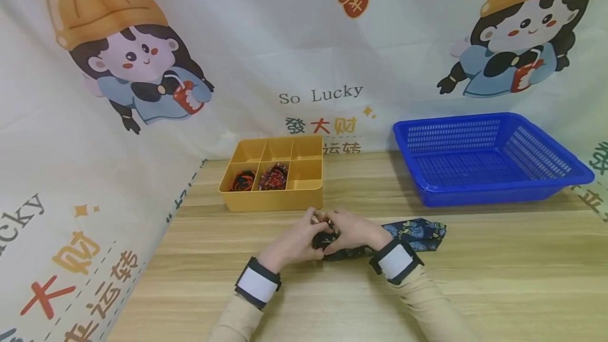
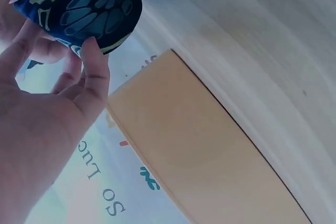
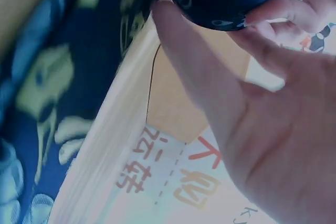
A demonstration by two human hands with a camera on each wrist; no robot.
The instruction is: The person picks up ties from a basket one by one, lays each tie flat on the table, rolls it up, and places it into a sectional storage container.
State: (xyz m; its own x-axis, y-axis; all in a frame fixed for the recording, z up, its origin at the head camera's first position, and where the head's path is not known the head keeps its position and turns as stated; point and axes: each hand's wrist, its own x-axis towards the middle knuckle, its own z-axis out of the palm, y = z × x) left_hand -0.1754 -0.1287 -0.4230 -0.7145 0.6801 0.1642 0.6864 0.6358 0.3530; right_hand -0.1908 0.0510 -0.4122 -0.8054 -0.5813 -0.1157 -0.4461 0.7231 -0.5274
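A dark navy necktie [image 1: 414, 232] with blue flowers and pale yellow figures lies across the wooden table, its flat end stretching to the right. Its other end is wound into a roll [image 2: 102, 11] between both hands. My left hand [image 1: 293, 239] grips the roll from the left, its fingertips curled at the edge in the left wrist view. From the right, my right hand [image 1: 352, 232] pinches the same roll, thumb and fingers around it. In the right wrist view the flat length of fabric [image 3: 58, 77] runs past the thumb. Fingers cover much of the roll in the head view.
Just beyond the hands stands a yellow divided box [image 1: 273, 200]; two front compartments hold an orange-and-black coil [image 1: 243, 180] and a red patterned coil [image 1: 273, 177]. A blue plastic basket [image 1: 494, 197] sits at the back right. A printed cloth [image 1: 247, 41] hangs behind.
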